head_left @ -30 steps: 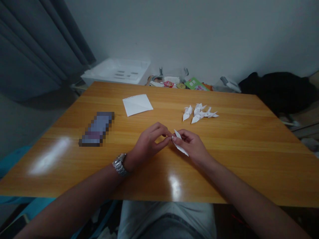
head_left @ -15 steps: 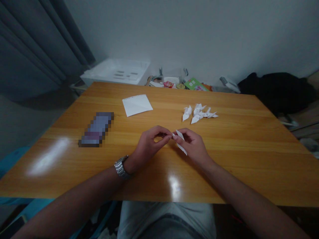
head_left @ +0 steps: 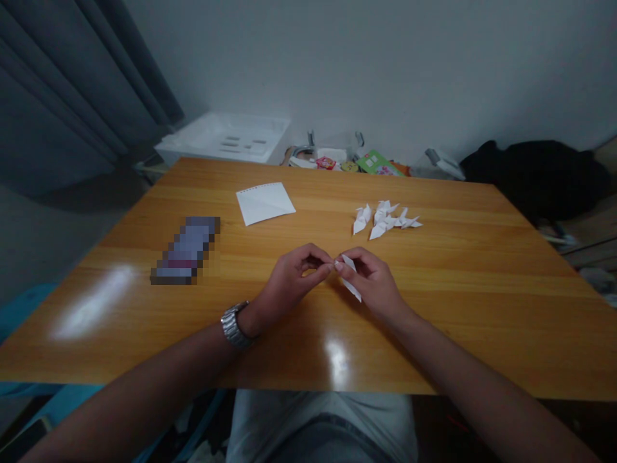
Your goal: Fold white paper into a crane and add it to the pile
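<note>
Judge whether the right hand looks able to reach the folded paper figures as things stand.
Probably yes: the figures lie just beyond the right hand, and nothing seems to stand between, though that hand is holding folded paper.

two hands [head_left: 295,276] [head_left: 375,278], one flat sheet [head_left: 265,204], one watch [head_left: 235,325]

I'm at a glossy wood table [head_left: 482,270], two glare patches [head_left: 96,302] on top. Pale wall [head_left: 361,64] ahead of me, grey curtain [head_left: 72,96] left, grey floor [head_left: 53,231] below. Dim light.
</note>
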`<state>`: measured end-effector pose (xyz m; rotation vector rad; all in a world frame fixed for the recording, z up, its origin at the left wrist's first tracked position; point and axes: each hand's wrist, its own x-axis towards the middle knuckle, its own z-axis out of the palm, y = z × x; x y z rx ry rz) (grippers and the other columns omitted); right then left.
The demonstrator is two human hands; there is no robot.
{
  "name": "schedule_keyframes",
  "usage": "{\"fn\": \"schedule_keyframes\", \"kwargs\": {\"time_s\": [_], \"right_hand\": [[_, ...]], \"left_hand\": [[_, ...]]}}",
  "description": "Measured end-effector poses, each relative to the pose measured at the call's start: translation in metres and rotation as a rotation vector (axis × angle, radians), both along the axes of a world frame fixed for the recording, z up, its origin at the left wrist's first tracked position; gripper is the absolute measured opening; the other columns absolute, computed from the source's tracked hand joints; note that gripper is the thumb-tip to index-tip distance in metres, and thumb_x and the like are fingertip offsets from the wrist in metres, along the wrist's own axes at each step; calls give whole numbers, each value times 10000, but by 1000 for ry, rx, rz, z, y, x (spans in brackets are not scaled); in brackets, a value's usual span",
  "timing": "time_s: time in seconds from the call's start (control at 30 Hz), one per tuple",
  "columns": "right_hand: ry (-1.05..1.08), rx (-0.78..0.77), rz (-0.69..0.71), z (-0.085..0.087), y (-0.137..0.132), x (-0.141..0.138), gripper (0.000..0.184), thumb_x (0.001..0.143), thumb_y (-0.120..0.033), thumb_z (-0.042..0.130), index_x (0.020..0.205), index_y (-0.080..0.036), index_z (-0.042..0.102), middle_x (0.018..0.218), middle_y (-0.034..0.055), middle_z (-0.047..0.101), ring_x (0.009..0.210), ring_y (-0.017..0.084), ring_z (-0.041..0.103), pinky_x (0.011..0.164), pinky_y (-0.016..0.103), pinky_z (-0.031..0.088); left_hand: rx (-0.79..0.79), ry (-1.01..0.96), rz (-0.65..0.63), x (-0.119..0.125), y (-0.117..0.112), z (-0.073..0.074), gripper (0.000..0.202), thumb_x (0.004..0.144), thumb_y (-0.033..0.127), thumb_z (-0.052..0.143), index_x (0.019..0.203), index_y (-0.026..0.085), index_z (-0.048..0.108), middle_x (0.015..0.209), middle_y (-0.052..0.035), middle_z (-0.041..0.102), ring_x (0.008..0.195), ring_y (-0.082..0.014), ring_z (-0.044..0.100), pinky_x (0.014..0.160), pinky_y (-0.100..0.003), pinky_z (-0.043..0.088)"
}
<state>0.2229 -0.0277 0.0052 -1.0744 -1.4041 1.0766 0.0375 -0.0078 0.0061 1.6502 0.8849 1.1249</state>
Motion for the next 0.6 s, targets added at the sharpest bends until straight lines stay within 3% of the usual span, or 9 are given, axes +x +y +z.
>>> {"fn": "schedule_keyframes", "kwargs": {"time_s": [0.27,0.6], "right_hand": [[10,-8,0,2,1,0,237,843,-449,752,842,-226,670,784,4,641,744,165,569,689,288,465],[93,-114,69,0,-2,2,228,879,-445,731,863,-230,657,781,-11,597,703,142,508,615,256,388]], "left_hand": [[-107,-44,-51,2,0,4,196,877,335,730,904,156,654,889,-43,716,790,-127,676,736,-237,550],[-87,27,-72,2,-1,7,217,907,371,694,892,156,682,880,-46,728,788,-136,673,735,-245,549]]}}
